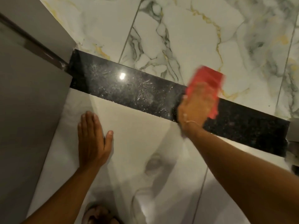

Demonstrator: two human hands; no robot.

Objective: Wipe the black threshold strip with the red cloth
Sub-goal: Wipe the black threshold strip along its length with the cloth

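A black speckled threshold strip (pixel 129 88) runs from the left door frame down to the right, between marble tiles. White spray splashes and streaks lie on its left and middle parts. My right hand (pixel 194 105) presses flat on the red cloth (pixel 208 80) on top of the strip, right of its middle; both are motion-blurred. The cloth sticks out past my fingertips onto the far tile. My left hand (pixel 93 139) lies flat on the near white tile, fingers together, holding nothing.
A grey door frame and door (pixel 32 88) stand at the left end of the strip. Another grey frame piece (pixel 293 131) is at the right end. Veined marble tiles (pixel 178 38) lie beyond the strip, pale tiles (pixel 137 135) on my side.
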